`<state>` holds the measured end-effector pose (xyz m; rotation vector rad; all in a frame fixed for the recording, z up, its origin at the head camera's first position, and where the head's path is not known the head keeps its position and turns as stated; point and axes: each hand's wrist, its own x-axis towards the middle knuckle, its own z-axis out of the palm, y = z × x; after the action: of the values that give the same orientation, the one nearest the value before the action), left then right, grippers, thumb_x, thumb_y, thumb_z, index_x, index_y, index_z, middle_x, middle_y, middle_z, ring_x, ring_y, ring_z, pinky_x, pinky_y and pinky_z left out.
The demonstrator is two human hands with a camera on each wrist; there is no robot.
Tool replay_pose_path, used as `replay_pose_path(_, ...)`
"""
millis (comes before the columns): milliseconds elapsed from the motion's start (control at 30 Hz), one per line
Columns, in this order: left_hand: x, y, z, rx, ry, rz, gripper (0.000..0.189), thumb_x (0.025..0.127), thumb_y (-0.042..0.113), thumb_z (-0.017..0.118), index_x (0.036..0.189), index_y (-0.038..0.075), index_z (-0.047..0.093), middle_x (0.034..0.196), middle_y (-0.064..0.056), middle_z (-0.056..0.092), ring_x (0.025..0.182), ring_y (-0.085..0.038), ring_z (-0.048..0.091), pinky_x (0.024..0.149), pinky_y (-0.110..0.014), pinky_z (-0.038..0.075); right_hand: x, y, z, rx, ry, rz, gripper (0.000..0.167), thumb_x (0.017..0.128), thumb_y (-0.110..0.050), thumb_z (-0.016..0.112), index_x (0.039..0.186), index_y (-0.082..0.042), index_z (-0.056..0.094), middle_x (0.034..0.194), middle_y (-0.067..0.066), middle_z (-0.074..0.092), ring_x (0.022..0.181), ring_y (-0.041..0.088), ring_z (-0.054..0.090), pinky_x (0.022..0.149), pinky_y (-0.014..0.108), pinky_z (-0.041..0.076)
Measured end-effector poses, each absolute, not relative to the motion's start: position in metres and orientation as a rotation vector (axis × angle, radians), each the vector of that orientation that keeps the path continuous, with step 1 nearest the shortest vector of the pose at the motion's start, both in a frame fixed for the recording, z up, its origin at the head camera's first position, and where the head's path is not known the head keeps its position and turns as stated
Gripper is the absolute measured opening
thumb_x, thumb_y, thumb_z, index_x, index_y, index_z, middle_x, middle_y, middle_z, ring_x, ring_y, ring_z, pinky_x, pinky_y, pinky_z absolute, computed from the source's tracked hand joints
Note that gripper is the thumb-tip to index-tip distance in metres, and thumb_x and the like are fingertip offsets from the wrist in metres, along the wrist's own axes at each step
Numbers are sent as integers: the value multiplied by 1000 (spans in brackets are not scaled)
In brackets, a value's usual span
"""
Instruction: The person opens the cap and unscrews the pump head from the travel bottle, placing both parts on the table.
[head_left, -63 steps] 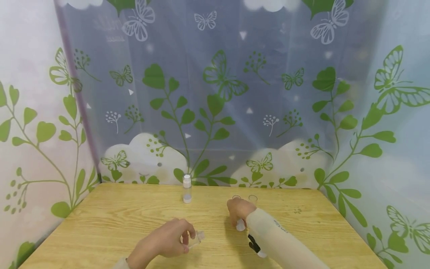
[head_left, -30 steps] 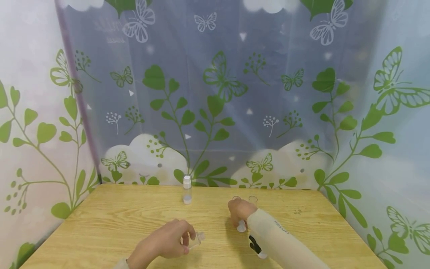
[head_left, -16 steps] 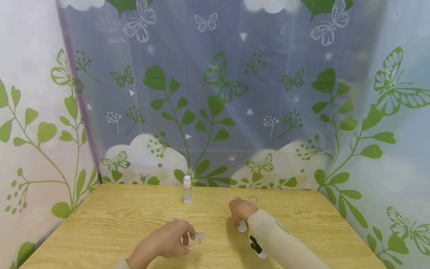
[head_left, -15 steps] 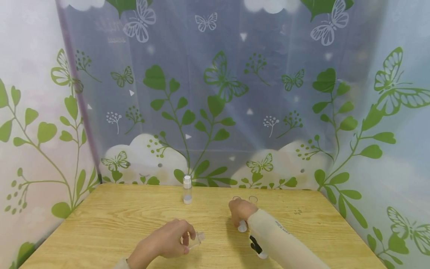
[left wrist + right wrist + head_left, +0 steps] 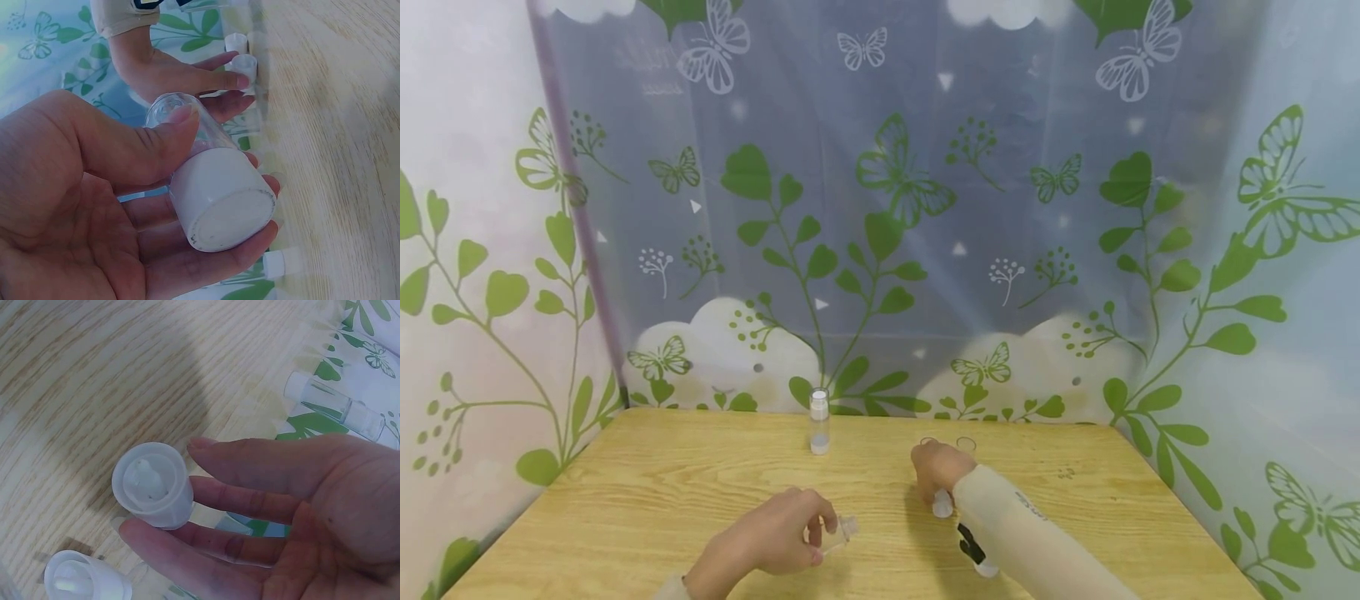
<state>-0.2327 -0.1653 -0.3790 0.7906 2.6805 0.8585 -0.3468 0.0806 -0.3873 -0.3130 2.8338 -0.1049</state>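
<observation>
My left hand (image 5: 786, 533) holds a small clear bottle (image 5: 835, 537) tilted above the table. In the left wrist view its thumb (image 5: 181, 125) lies on the transparent wall, and its fingers curl under the white base (image 5: 222, 200). My right hand (image 5: 936, 468) reaches down to the table and grips a white cup-shaped cap piece (image 5: 153, 484) between thumb and fingers. That piece shows a round hollow with a small nub inside. Beside it is a second, similar white piece (image 5: 81, 578), not held.
Toward the back of the wooden table (image 5: 700, 467) stands a clear bottle (image 5: 819, 421) with white top and base. Two clear round rims show behind my right hand, one of them a clear cover (image 5: 966, 445). A patterned curtain (image 5: 880, 250) closes off the back and sides.
</observation>
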Motion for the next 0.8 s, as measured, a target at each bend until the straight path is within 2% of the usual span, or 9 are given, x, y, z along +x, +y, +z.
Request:
replay_pose_path(300, -233, -165, -379, 790, 2681, 852, 27, 81, -1, 80, 107, 2, 75, 88, -5, 75, 73, -9, 65, 68, -29, 57, -347, 81, -389, -294, 2831, -66, 33, 80, 2, 79, 107, -8, 61, 116, 14, 56, 66, 24, 58, 48, 31, 45)
replay_pose_path(433, -232, -165, -379, 790, 2681, 848, 27, 81, -1, 79, 107, 2, 74, 88, -5, 75, 74, -10, 66, 68, -29, 57, -345, 81, -388, -298, 2834, -89, 34, 80, 1, 80, 108, -8, 62, 114, 13, 58, 69, 24, 59, 50, 32, 49)
replay_pose_path(600, -233, -165, -380, 800, 2676, 852, 28, 81, -1, 79, 108, 1, 74, 88, -5, 75, 74, -10, 66, 68, -29, 58, -345, 84, -381, -322, 2846, -57, 30, 80, -4, 82, 105, -8, 65, 105, 10, 63, 71, 23, 59, 61, 36, 52)
replay_pose_path(733, -234, -165, -381, 811, 2681, 848, 28, 81, -1, 80, 108, 2, 74, 89, -6, 75, 74, -11, 68, 69, -29, 58, -347, 88, -367, -333, 2820, -118, 25, 85, -8, 80, 106, -9, 67, 109, 11, 67, 70, 28, 64, 61, 38, 54)
replay_pose_path(800, -235, -165, -381, 822, 2692, 841, 28, 81, 0, 80, 108, 2, 75, 88, -5, 76, 74, -11, 69, 69, -28, 58, -346, 91, -358, -332, 2793, -202, 18, 88, -9, 79, 101, -10, 67, 110, 11, 68, 76, 31, 66, 59, 38, 56)
